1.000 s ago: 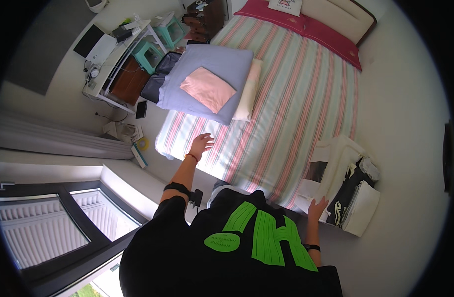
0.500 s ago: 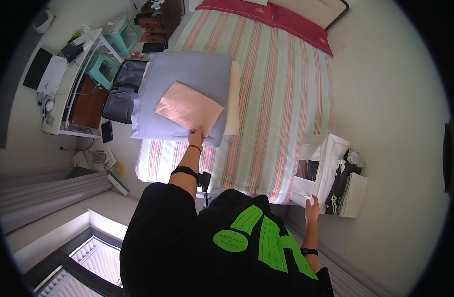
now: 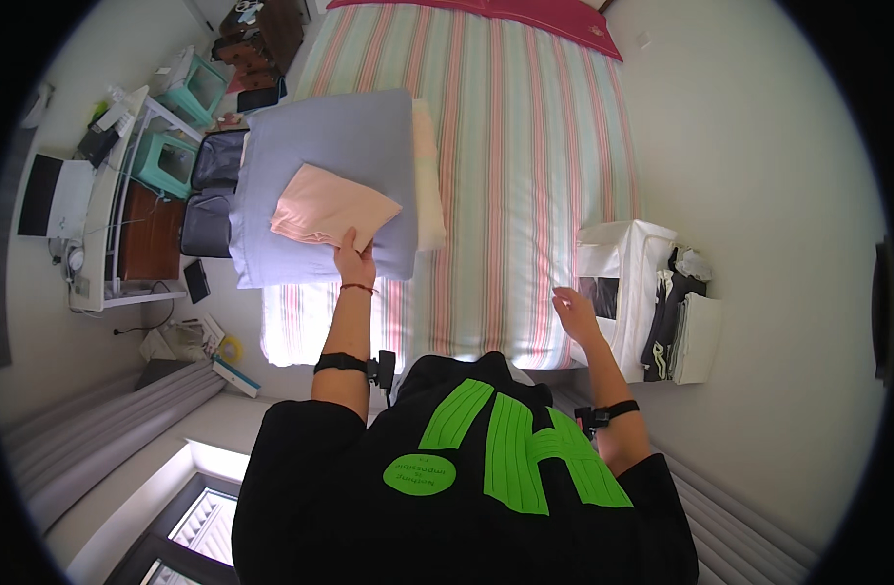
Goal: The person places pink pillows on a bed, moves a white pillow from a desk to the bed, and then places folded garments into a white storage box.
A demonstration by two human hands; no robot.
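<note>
A folded peach cloth lies on a blue-grey folded bedding piece at the left side of the bed. My left hand grips the cloth's near edge, thumb on top. A cream folded blanket shows from under the blue-grey piece. My right hand is over the bed's near right part, fingers loosely bent and apart, holding nothing. Just beyond it stands a white fabric storage box with a dark window panel in its side.
The striped bed spreads ahead, with red pillows at its far end. Dark clothes and a white panel stand against the right wall. An open dark suitcase, green stools and a white desk are at left.
My right hand has come off the storage box's near edge and moved left and forward. My left hand keeps hold of the peach cloth. The whole view has shifted.
</note>
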